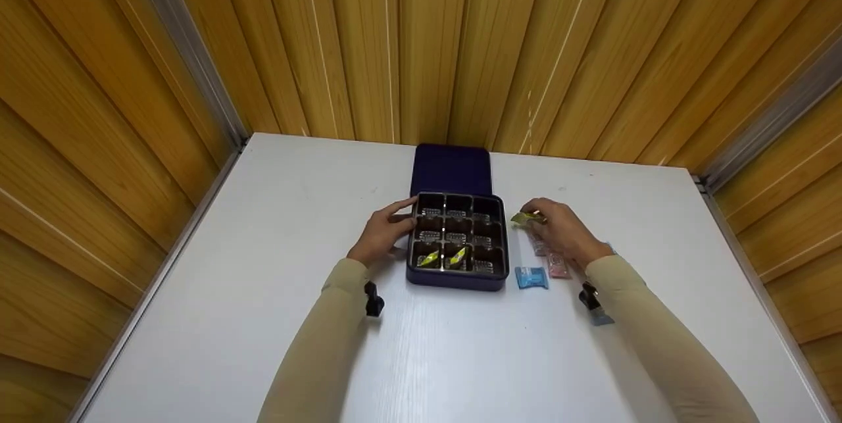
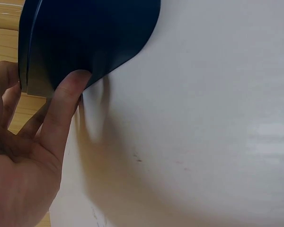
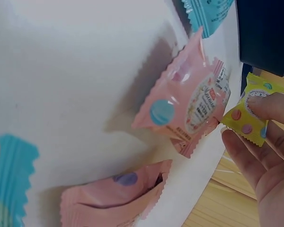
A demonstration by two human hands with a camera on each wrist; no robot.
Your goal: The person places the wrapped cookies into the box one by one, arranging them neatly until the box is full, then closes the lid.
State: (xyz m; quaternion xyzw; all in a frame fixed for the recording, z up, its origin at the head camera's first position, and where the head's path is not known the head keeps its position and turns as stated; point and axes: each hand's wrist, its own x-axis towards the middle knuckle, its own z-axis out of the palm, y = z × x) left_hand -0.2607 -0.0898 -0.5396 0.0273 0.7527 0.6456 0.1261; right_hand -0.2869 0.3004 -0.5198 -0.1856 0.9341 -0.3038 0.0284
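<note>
A dark blue box (image 1: 457,283) stands on the table, its insert split into several compartments. Two front compartments, left and middle, each hold a yellow-green wrapped candy (image 1: 429,259). My left hand (image 1: 381,233) grips the box's left side near the far corner; in the left wrist view the thumb presses one face while the other fingers reach round the edge. Right of the box, my right hand (image 1: 560,229) pinches a yellow wrapped candy (image 3: 250,122) with coloured dots. Below that hand lie pink wrapped candies (image 3: 191,101), partly hidden by it in the head view.
The dark blue lid (image 1: 452,170) lies behind the box, near the wooden wall (image 1: 431,48). A blue wrapped candy (image 1: 531,277) rests right of the box's front corner. Another blue wrapper (image 1: 602,318) shows by the right wrist. The white table (image 1: 447,357) extends forward.
</note>
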